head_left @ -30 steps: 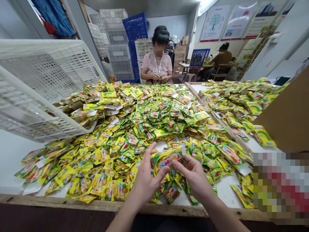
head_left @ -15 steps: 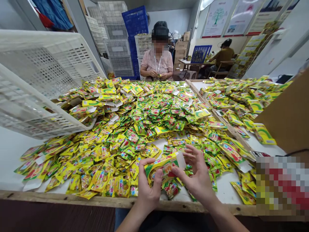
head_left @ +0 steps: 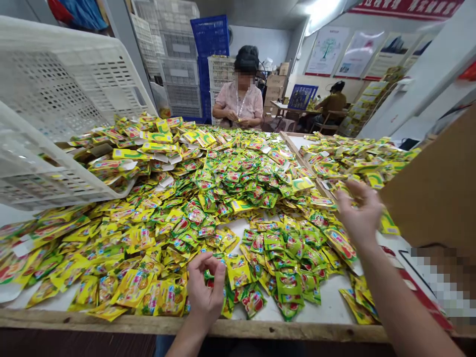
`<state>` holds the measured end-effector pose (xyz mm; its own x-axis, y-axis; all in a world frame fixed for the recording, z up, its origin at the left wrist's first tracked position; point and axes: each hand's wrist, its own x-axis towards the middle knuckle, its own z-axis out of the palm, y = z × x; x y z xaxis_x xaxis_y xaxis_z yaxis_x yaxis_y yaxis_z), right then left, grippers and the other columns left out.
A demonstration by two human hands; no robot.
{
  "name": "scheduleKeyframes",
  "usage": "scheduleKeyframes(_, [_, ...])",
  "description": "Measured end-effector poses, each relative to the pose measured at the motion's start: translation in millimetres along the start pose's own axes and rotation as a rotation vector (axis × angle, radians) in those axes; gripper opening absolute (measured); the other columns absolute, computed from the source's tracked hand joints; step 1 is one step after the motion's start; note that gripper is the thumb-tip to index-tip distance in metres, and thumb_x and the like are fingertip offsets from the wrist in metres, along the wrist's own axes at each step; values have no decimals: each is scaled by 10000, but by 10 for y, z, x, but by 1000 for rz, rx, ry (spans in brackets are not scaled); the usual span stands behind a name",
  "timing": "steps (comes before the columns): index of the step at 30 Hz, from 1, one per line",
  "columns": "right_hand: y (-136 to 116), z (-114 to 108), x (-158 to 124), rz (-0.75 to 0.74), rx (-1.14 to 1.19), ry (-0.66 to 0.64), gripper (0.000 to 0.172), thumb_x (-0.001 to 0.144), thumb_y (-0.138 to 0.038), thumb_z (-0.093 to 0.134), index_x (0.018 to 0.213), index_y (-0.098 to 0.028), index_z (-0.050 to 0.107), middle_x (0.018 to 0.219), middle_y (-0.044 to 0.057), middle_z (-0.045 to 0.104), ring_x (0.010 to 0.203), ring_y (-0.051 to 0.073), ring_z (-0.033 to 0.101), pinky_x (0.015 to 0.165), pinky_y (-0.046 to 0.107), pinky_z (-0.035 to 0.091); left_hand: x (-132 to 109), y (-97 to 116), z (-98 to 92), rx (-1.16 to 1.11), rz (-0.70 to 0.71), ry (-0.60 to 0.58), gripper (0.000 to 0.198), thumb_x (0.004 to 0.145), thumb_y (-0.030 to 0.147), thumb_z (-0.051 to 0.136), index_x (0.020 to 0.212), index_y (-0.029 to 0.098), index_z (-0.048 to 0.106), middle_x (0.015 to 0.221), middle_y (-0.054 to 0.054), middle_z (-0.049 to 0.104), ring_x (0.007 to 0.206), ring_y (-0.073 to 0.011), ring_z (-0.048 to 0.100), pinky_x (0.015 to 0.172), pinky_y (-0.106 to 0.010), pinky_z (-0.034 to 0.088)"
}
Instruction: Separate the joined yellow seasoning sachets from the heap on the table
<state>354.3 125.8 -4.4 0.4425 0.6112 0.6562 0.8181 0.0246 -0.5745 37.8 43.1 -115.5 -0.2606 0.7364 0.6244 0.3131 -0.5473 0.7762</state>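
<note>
Near the table's front edge, my left hand [head_left: 206, 287] is raised over the packets with its fingers curled and thumb apart from them; nothing shows in it. My right hand [head_left: 360, 213] reaches out over the wooden divider [head_left: 303, 161], its fingers apart and holding nothing. Small yellow pineapple packets [head_left: 139, 287] lie in front and to the left. Green watermelon packets [head_left: 288, 280] lie between my hands and heap up toward the middle. Flat yellow boxes [head_left: 159, 148] with white flaps are piled at the back left.
A white crate [head_left: 100, 94] lies tipped on the left. A brown cardboard panel [head_left: 439, 183] stands at the right. More boxes [head_left: 357, 153] lie beyond the divider. A person [head_left: 240, 101] sits opposite; another person [head_left: 334, 101] sits at a far table.
The yellow box held between my hands is gone from them. My right hand has moved right and forward, and my left hand has shifted slightly left. The view has turned a little right.
</note>
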Motion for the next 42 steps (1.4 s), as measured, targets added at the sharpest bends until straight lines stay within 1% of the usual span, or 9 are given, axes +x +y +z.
scheduleKeyframes(1, [-69,154,-154,-106,-26,-344,309,863,-290,467,1111,-164,601,1097,132,654,1004,265,621,836,418,495,-2,7,5,12,-1,-7,237,858,211,551,1079,184,469,692,32,543,588,-93,554,570,-200,503])
scheduleKeyframes(3, [-214,494,-457,-195,-33,-695,197,829,-234,525,942,-211,684,950,69,719,892,223,664,787,331,505,-17,21,10,35,-4,-21,218,852,210,554,1058,184,486,693,31,544,584,-91,555,561,-195,504])
scheduleKeyframes(8, [-382,1032,-743,-211,-92,-950,237,605,-96,718,822,-187,709,855,91,736,827,254,667,740,300,467,-27,70,-53,92,-38,-54,160,858,207,537,1012,198,492,684,36,548,582,-93,556,547,-188,487])
scheduleKeyframes(11, [-365,1004,-691,-203,-102,-978,217,575,-62,711,753,-184,685,812,97,721,808,260,653,701,293,441,165,153,-102,192,-30,-138,135,867,234,525,993,210,483,678,40,551,561,-99,543,545,-200,477])
scheduleKeyframes(17, [-374,678,-662,-109,30,-836,93,752,-272,594,779,-184,613,747,75,647,691,221,579,635,305,384,974,70,175,706,-106,-729,332,860,213,533,1183,155,484,1128,-122,616,1067,-238,576,912,-355,451])
scheduleKeyframes(22, [-421,499,-764,109,269,-784,293,742,-453,567,833,-178,611,533,-16,547,482,153,475,497,274,346,1308,-254,564,797,-130,-811,442,778,114,601,1202,87,479,1167,-217,594,1120,-326,547,911,-424,435])
scheduleKeyframes(27, [-549,335,-887,278,575,-819,411,687,-585,607,803,-191,600,694,24,673,604,153,603,572,275,471,1348,-242,511,755,-148,-864,243,795,104,566,1033,151,562,942,-147,687,912,-296,651,773,-377,486])
scheduleKeyframes(36, [-860,209,-1192,645,1051,-808,365,578,-460,805,775,-193,654,643,-37,579,550,95,523,480,215,501,744,295,185,148,-61,-588,202,894,174,445,1091,217,463,968,-42,685,880,-160,664,781,-294,517])
scheduleKeyframes(42, [-940,124,-1489,844,1083,-792,386,548,-427,840,771,-170,657,727,1,661,624,115,595,567,226,524,243,342,23,118,461,-226,207,836,129,562,954,280,642,945,-29,686,971,-189,621,814,-338,519])
